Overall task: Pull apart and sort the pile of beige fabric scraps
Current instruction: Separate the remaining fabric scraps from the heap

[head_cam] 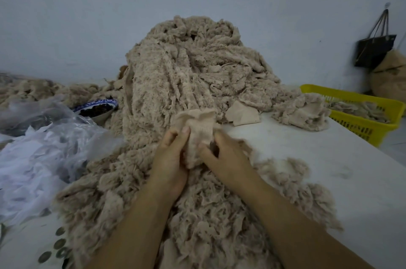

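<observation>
A tall pile of beige fabric scraps (186,66) rises in the middle of the white table (329,159) and spills toward me. My left hand (169,159) and my right hand (224,156) both grip one beige ribbed scrap (197,132) just in front of the pile, fingers curled round its two sides. A smaller heap of scraps (301,110) lies to the right. One flat beige piece (241,115) rests beside it.
A yellow plastic basket (362,123) holding scraps stands at the table's right edge. Crumpled clear plastic sheeting (39,148) covers the left side, with a blue-rimmed bowl (96,108) behind it. A dark bag (373,49) hangs on the wall.
</observation>
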The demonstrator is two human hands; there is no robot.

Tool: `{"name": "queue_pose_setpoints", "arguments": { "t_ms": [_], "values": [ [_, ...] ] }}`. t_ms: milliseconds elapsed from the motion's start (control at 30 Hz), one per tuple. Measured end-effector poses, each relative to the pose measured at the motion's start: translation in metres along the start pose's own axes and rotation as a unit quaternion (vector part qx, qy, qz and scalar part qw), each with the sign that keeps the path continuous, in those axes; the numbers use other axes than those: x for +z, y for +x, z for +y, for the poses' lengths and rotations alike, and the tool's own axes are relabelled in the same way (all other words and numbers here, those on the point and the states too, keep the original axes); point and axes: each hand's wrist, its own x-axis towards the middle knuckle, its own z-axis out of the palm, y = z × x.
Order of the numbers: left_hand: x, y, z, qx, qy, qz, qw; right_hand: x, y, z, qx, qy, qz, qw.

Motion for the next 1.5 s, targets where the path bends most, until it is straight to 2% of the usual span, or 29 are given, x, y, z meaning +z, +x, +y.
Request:
{"name": "queue_pose_setpoints", "arguments": {
  "t_ms": [100,167,233,333,467,533,600,700,733,800,867,900,967,1000,1033,1100,1167,1267,1367,1433,1500],
  "values": [
    [0.001,0.000,0.006,-0.008,-0.048,0.021,0.999,0.005,0.000,0.008,0.000,-0.043,-0.090,0.995],
    [-0.004,0.004,0.015,-0.048,-0.114,0.051,0.991,0.000,0.001,0.018,0.033,-0.086,-0.106,0.990],
    [-0.008,0.005,0.024,-0.068,-0.159,0.064,0.983,-0.006,0.003,0.026,0.080,-0.102,-0.080,0.988],
    [-0.013,0.005,0.027,-0.047,-0.205,0.075,0.975,-0.008,0.010,0.034,0.161,-0.079,-0.042,0.983],
    [-0.023,0.004,0.032,-0.033,-0.232,0.121,0.965,-0.021,0.017,0.042,0.240,-0.037,0.073,0.967],
    [-0.025,0.005,0.031,-0.037,-0.169,0.141,0.975,-0.023,0.014,0.043,0.226,0.027,0.117,0.967],
    [-0.018,0.004,0.027,-0.033,-0.103,0.158,0.981,-0.021,0.009,0.033,0.181,0.029,0.152,0.971],
    [-0.008,0.003,0.025,-0.024,-0.102,0.115,0.988,-0.017,0.004,0.008,0.046,0.044,0.213,0.975],
    [-0.006,0.004,0.023,-0.014,-0.097,0.121,0.988,-0.016,0.001,0.002,0.013,0.078,0.197,0.977],
    [-0.002,0.004,0.017,0.020,-0.046,0.154,0.987,-0.015,-0.004,-0.007,0.031,0.172,0.081,0.981],
    [0.001,0.002,0.006,0.051,0.112,0.170,0.978,-0.010,-0.007,-0.009,0.068,0.215,-0.054,0.973],
    [0.004,0.000,0.002,0.072,0.216,0.142,0.963,-0.007,-0.007,-0.008,0.067,0.227,-0.089,0.967],
    [0.002,-0.003,-0.007,0.158,0.402,-0.006,0.902,-0.001,-0.005,-0.009,0.045,0.272,-0.105,0.955],
    [0.000,-0.003,-0.010,0.197,0.448,-0.077,0.868,0.000,-0.004,-0.010,0.029,0.299,-0.105,0.948],
    [0.001,-0.005,-0.011,0.212,0.464,-0.119,0.851,0.001,-0.003,-0.011,0.017,0.316,-0.099,0.943],
    [0.002,-0.008,-0.012,0.217,0.469,-0.137,0.845,-0.001,-0.003,-0.009,0.036,0.299,-0.062,0.952],
    [0.004,-0.011,-0.012,0.205,0.482,-0.111,0.845,-0.003,0.000,-0.006,0.089,0.271,0.000,0.959],
    [0.006,-0.012,-0.009,0.220,0.463,-0.075,0.855,-0.010,0.004,0.002,0.182,0.302,0.058,0.934],
    [0.004,-0.010,-0.007,0.245,0.454,-0.035,0.856,-0.015,0.006,0.001,0.233,0.381,0.063,0.893],
    [0.002,-0.009,-0.006,0.221,0.455,-0.013,0.862,-0.016,0.006,-0.001,0.254,0.443,0.052,0.858],
    [0.004,-0.011,-0.004,0.190,0.437,-0.030,0.879,-0.017,0.006,-0.001,0.248,0.464,0.006,0.850]
  ]
}}
